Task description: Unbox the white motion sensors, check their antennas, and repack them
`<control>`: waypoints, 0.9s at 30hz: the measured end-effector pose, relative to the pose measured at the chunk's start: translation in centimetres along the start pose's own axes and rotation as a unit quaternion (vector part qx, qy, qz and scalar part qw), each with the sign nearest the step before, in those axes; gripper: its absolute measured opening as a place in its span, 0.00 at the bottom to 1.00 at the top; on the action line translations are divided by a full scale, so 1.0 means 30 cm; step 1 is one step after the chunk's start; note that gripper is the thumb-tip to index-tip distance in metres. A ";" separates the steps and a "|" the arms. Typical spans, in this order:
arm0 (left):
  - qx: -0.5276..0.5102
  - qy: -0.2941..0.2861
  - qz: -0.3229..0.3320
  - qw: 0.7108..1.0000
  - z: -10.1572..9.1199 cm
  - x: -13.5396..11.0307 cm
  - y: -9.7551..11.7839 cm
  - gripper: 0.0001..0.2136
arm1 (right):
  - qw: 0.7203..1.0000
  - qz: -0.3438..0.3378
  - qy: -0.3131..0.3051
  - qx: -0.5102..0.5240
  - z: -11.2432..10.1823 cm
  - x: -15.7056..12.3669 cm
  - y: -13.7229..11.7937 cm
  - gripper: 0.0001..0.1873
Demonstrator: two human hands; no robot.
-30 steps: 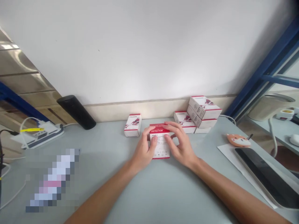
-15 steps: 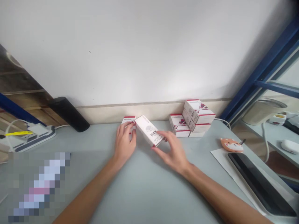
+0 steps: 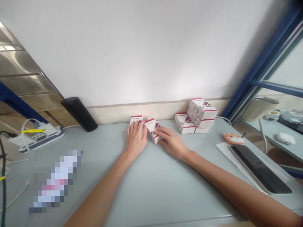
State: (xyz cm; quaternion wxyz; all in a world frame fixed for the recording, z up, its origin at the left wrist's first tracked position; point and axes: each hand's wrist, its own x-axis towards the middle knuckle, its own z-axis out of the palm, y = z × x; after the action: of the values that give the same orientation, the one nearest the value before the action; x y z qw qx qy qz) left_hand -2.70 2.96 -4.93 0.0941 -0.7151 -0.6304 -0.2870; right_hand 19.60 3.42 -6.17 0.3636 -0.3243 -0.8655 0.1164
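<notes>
My left hand [image 3: 135,138] lies with its fingers spread over a small white-and-red carton [image 3: 136,120] near the wall, hiding most of it. Just to its right, a matching carton [image 3: 151,130] stands slanted on the grey-blue table [image 3: 165,192]. My right hand [image 3: 170,142] is at that carton's right end, with its thumb and fingertips against it. Its printed faces are too small to read from here.
More white-and-red cartons [image 3: 184,123] are stacked at the wall to the right. Farther out lie a fox-shaped orange object [image 3: 233,138] and a tablet [image 3: 260,168] on white paper. A black cylinder [image 3: 79,113] and a power strip [image 3: 39,138] stand left.
The carton held between my hands near the table's middle has moved back toward the wall. It now sits beside the other carton, and both hands have followed it forward.
</notes>
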 end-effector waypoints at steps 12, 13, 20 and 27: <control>0.054 -0.062 0.093 0.992 -0.024 -0.011 -0.074 0.26 | 0.998 -0.019 -0.068 0.003 -0.049 0.062 -0.027 0.38; 0.055 -0.058 0.089 0.993 -0.021 -0.010 -0.074 0.25 | 0.997 -0.024 -0.060 -0.043 -0.079 0.043 -0.008 0.35; 0.063 -0.071 0.082 0.992 -0.019 -0.012 -0.068 0.25 | 0.953 0.144 0.073 -0.257 -0.178 -0.069 0.147 0.28; 0.076 -0.076 0.095 0.990 -0.031 -0.002 -0.088 0.24 | 0.965 0.138 0.071 -0.211 -0.161 -0.084 0.171 0.26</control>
State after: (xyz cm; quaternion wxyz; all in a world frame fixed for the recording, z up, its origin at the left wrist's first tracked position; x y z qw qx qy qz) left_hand -5.50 2.93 -4.79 0.1262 -0.7822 -0.5852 -0.1729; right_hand 26.78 5.52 -6.38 0.3277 -0.5178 -0.7891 -0.0433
